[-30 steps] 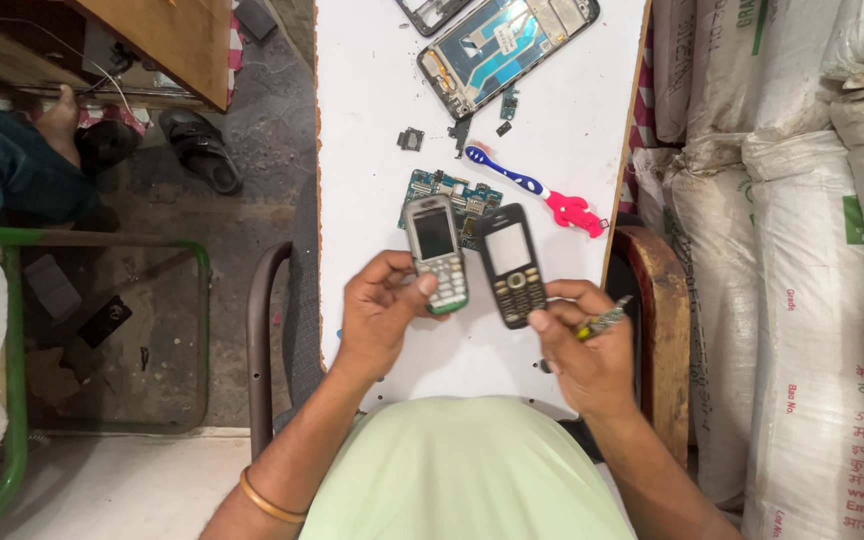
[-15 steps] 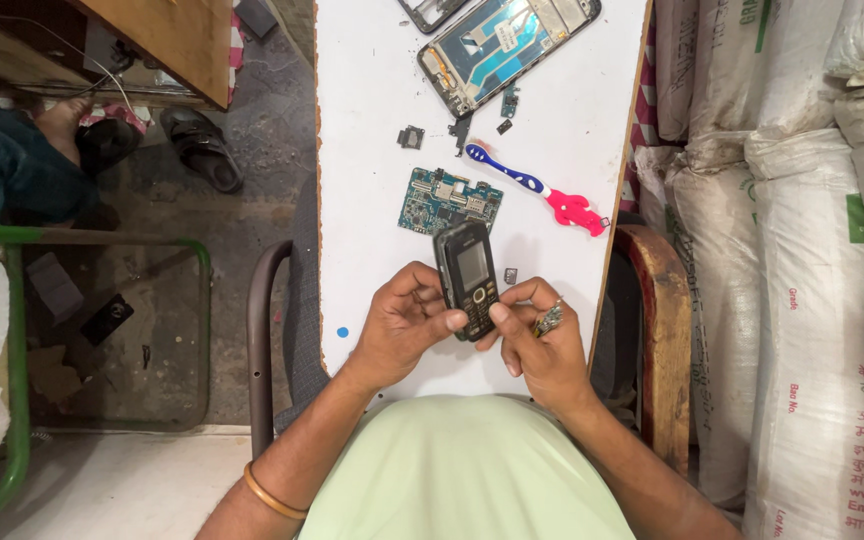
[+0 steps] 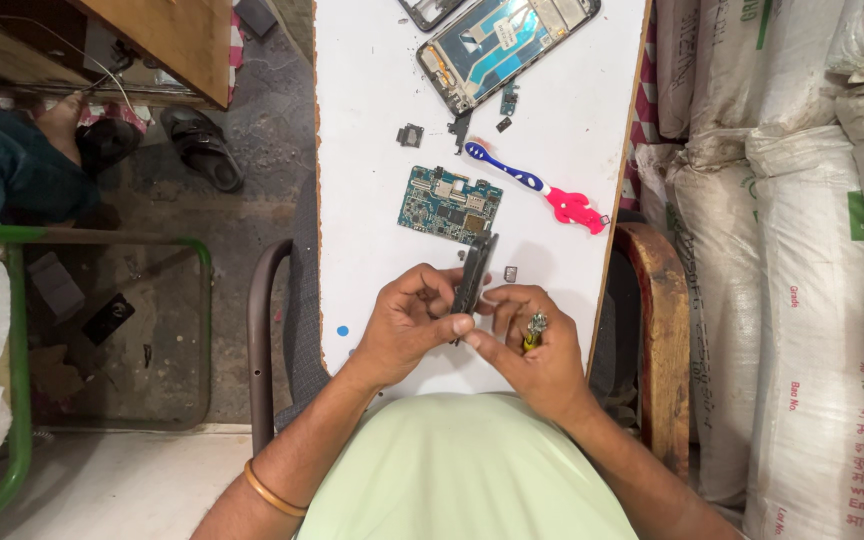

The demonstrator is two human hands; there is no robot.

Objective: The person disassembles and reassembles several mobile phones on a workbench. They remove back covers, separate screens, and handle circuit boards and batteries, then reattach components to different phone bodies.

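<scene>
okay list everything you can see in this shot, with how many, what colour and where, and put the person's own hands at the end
table: one, white top, centre, running up from the person
dark phone: one, black, held edge-on between both hands
circuit board: one, teal green, flat on the table above the hands
toothbrush: one, blue and white with a pink handle, right of the board
opened phone frame: one, dark with blue inside, top of the table
small loose parts: a few, dark, below the frame
sacks: several, white, stacked on the right
sandals: dark, on the floor upper left
left hand: grip on the phone's lower end
right hand: touching the phone, also holding a small yellow-handled tool
</scene>
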